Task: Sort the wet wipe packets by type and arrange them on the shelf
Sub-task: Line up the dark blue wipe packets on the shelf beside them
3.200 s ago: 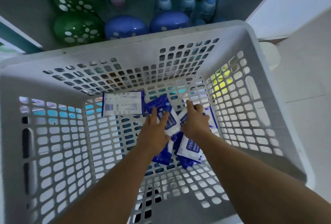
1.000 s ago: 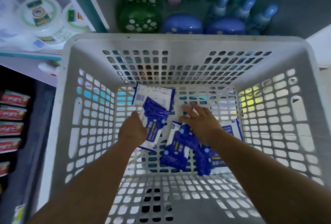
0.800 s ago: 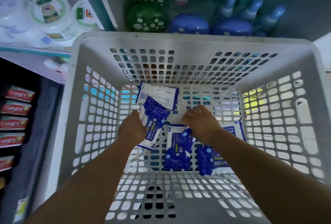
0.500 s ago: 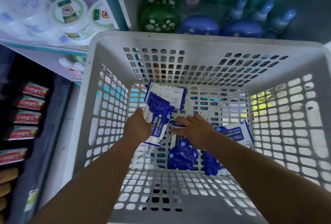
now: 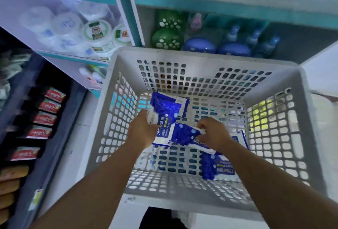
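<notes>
Left hand (image 5: 141,131) clamped on a stack of blue-and-white wipe packets (image 5: 165,119), thumb side against the stack's near edge, raised off the floor of the white perforated basket (image 5: 206,55). Right hand (image 5: 213,135) just beside it, fingertips pinched on one more blue packet (image 5: 184,133), tilted and almost touching the left-hand stack. Below and to the right of the right wrist, two further packets left lying on the basket floor: one face-up and upside-down to the view (image 5: 217,169), another partly hidden under the forearm (image 5: 239,138).

Likely trouble from here, judged only from the grips: slick film packets fanned rather than squared in the left hand, so possibly sliding apart once lifted clear of the rim. Pinch on the right-hand packet taken at one end only, so prone to swing or drop. Types perhaps mixed too, since the backmost packet in the left stack showed a white printed back instead of its front.

Readable on the front packet: "75%" in large white figures, Chinese characters beside it, and "Alcohol Wipes" underneath. Same "75%" legible, inverted, on the packet lying below the right wrist. Small print on the white back panel too blurred to read. Shelf (image 5: 228,6) beyond both hands.
</notes>
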`<action>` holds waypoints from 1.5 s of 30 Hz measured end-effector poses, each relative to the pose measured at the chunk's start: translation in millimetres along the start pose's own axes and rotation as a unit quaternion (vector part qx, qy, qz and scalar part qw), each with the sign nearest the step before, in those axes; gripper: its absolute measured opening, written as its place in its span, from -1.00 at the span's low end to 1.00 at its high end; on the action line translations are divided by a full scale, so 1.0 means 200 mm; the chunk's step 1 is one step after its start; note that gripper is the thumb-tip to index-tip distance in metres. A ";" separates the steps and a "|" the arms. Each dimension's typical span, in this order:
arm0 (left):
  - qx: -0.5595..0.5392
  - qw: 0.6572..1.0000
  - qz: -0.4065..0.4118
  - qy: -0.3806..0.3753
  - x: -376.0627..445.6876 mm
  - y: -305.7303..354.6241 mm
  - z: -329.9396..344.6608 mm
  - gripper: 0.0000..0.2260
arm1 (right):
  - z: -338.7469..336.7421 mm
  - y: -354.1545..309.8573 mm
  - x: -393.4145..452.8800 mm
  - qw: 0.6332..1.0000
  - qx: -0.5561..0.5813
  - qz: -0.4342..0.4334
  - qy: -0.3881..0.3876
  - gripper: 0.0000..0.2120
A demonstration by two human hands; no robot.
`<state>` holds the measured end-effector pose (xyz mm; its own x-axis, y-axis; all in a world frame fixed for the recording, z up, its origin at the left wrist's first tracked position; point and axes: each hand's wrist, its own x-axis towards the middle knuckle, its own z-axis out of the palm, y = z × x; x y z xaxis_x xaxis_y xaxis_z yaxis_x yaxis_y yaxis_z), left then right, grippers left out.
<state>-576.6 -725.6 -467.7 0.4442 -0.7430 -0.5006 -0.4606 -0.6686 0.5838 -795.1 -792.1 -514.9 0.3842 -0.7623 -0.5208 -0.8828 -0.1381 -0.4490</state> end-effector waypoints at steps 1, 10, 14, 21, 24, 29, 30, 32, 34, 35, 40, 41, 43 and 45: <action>-0.010 1.000 0.007 0.016 -0.04 0.03 -0.02 -0.83 | -0.04 -0.02 -0.03 0.999 0.026 0.009 0.028 -0.75; -0.131 0.982 0.048 0.125 -0.44 0.27 -0.40 -0.72 | -0.51 -0.46 -0.43 0.957 0.213 -0.009 0.199 -0.77; -0.133 0.966 0.094 0.202 -0.63 0.36 -0.67 -0.81 | -0.68 -0.74 -0.58 0.935 0.274 -0.056 0.216 -0.77; -0.167 0.934 0.108 0.296 -0.94 0.32 -1.17 -0.81 | -0.82 -1.32 -0.77 0.910 0.299 -0.192 0.216 -0.79; -0.183 0.920 0.107 0.331 -1.08 0.22 -1.39 -0.81 | -0.79 -1.58 -0.85 0.895 0.323 -0.241 0.190 -0.81; -0.204 0.893 0.097 0.389 -1.32 -0.03 -1.75 -0.81 | -0.68 -2.06 -0.99 0.884 0.318 -0.301 0.164 -0.87; -0.209 0.887 0.095 0.400 -1.37 -0.08 -1.82 -0.81 | -0.65 -2.15 -1.03 0.883 0.311 -0.311 0.162 -0.88; -0.204 0.876 0.093 0.426 -1.47 -0.21 -1.97 -0.82 | -0.58 -2.35 -1.10 0.877 0.304 -0.336 0.160 -0.88; -0.188 0.869 0.082 0.450 -1.56 -0.35 -2.11 -0.84 | -0.50 -2.55 -1.19 0.869 0.300 -0.361 0.156 -0.89; -0.188 0.867 0.075 0.456 -1.61 -0.42 -2.19 -0.85 | -0.45 -2.65 -1.23 0.868 0.293 -0.371 0.154 -0.90; -0.154 0.845 0.070 0.508 -1.81 -0.73 -2.55 -0.85 | -0.22 -3.14 -1.41 0.871 0.236 -0.407 0.142 -0.88; -0.150 0.839 0.069 0.518 -1.85 -0.79 -2.62 -0.85 | -0.18 -3.23 -1.44 0.875 0.209 -0.411 0.148 -0.89; -0.146 0.832 0.068 0.530 -1.93 -0.90 -2.76 -0.85 | -0.11 -3.41 -1.51 0.881 0.157 -0.414 0.168 -0.86; -0.141 0.826 0.059 0.543 -1.99 -1.02 -2.88 -0.87 | -0.06 -3.55 -1.58 0.876 0.169 -0.421 0.164 -0.82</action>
<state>-217.3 -276.4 -19.4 0.9072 -0.2358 0.3483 -0.4195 -0.4466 0.7903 -292.1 -461.4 -22.9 0.7137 -0.6284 0.3095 -0.1715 -0.5852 -0.7926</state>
